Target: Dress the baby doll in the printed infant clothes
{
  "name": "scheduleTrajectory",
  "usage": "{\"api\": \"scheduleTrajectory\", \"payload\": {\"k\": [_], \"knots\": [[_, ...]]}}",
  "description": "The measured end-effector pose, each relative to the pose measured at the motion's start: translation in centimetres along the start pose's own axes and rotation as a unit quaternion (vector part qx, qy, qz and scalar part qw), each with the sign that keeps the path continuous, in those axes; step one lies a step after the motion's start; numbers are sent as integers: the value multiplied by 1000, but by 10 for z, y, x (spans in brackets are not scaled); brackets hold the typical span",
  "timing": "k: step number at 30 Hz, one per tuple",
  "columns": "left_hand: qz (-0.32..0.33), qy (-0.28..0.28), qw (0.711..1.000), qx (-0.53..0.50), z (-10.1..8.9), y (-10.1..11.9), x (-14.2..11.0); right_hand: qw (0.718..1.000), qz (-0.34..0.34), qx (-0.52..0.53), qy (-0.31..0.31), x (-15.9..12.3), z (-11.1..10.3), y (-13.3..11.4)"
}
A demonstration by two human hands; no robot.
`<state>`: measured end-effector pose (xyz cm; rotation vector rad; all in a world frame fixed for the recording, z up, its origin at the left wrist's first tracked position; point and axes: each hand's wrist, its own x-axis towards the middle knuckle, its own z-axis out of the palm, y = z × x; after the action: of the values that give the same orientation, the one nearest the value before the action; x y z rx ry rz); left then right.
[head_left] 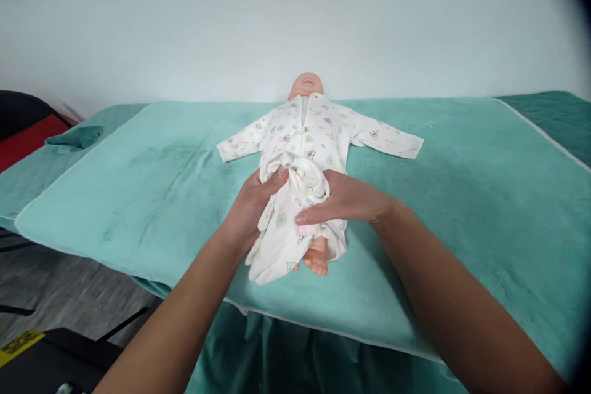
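A baby doll [307,82] lies on its back, its head toward the wall. It wears a white printed baby top [318,129] with both sleeves spread out sideways. Over the doll's lower body, my left hand [256,200] grips the left side of a bunched pair of white printed baby pants [281,237]. My right hand [339,200] is closed on the other side of the same cloth, thumb lying on top. One doll foot [316,258] shows below the fabric. The fingers under the cloth are hidden.
A green padded cover [152,191] lies over the table, its near edge hanging down in folds. Behind it stands a white wall [207,24]. At the left are a red and black chair [28,135] and a black object with a yellow label [21,345].
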<state>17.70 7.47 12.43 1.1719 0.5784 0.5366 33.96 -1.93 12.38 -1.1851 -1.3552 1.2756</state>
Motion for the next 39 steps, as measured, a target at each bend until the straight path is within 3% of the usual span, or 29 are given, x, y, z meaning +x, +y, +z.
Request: {"api": "scheduleTrajectory", "payload": {"k": [3,6,8,10,15,19,22,27,30,34,39], "knots": [[-17,-9,1000,17,-4,3,2,994,-14,97,50,3,2,7],[-44,-75,994,64,-18,6,3,975,-36,189,113,9,5,13],[-58,-121,985,105,-28,6,3,970,-41,204,128,12,7,14],[-58,-132,983,115,-32,5,2,971,-48,191,137,13,9,13],[-5,-43,999,-5,-15,1,-7,986,-41,105,122,8,11,4],[-56,25,997,-37,1,6,-19,998,-36,14,49,3,7,-3],[-73,60,995,-20,5,9,-30,996,-35,-56,58,2,5,-5],[-69,82,994,9,13,1,-64,984,-47,-160,58,4,7,-6],[-65,129,989,20,27,-1,-87,970,-60,-229,54,5,10,-4],[-88,199,974,-57,47,-5,-110,945,-51,-322,36,6,13,-1],[-106,303,939,-125,57,-40,-130,921,-29,-387,8,2,16,-6]]}}
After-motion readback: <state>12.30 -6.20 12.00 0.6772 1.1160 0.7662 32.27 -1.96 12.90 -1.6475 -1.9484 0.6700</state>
